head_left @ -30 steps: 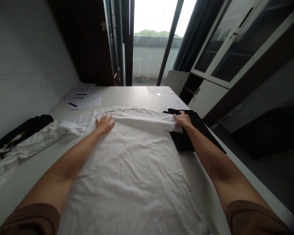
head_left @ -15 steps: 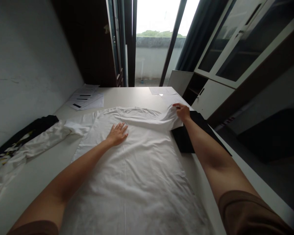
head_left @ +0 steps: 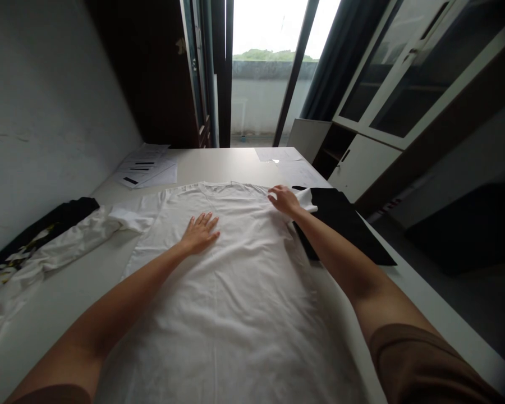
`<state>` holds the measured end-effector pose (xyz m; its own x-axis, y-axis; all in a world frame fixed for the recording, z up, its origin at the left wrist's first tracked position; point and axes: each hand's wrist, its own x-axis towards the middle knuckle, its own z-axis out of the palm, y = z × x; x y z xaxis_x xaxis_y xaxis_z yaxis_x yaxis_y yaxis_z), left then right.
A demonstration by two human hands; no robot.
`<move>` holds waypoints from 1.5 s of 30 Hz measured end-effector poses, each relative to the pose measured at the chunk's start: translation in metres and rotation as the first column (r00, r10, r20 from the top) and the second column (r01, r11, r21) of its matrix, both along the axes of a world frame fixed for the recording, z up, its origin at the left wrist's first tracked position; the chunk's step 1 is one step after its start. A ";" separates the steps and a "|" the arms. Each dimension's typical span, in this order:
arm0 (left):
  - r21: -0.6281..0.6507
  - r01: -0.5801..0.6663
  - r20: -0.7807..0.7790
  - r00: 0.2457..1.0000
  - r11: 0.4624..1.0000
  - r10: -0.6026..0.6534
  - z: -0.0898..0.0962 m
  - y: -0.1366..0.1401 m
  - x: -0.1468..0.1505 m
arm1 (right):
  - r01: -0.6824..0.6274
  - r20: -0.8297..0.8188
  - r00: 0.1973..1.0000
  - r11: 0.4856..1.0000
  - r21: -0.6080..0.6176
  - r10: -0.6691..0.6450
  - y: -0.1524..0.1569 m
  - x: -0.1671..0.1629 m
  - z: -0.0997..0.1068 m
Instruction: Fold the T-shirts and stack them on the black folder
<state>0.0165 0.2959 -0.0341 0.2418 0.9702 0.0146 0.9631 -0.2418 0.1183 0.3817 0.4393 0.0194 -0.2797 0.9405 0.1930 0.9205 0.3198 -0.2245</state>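
Note:
A white T-shirt (head_left: pixel 235 292) lies spread on the table, its neckline toward the far side and soft wrinkles across its body. My left hand (head_left: pixel 200 233) rests flat on the upper chest of the shirt, fingers spread. Over the right shoulder seam is my right hand (head_left: pixel 283 200), its fingers loosely curved with the thumb apart, and I see no cloth pinched in them. The right sleeve sticks out past my wrist onto a flat black sheet-like item (head_left: pixel 345 224), partly covered by my forearm.
Black and white clothes (head_left: pixel 46 241) lie bunched along the left wall. Papers (head_left: pixel 147 167) rest at the table's far left, and more sheets (head_left: pixel 294 168) at the far right. A glass-fronted cabinet (head_left: pixel 387 112) stands right of the white table (head_left: pixel 219 160).
My right hand has let go of the lifted right sleeve and moved left to the shoulder. The sleeve now lies lower and flatter. My left hand has stayed in place.

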 end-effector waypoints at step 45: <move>0.138 0.064 0.035 0.997 0.988 -0.070 -0.001 -0.175 -0.045 | -0.060 -0.041 0.997 0.996 0.060 0.062 -0.368 0.003 -0.011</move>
<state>-0.0283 0.1205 -0.0346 0.3027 0.9401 0.1568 0.9395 -0.3220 0.1170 0.3842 0.0709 0.0087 -0.3267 0.9087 0.2600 0.8888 0.3889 -0.2426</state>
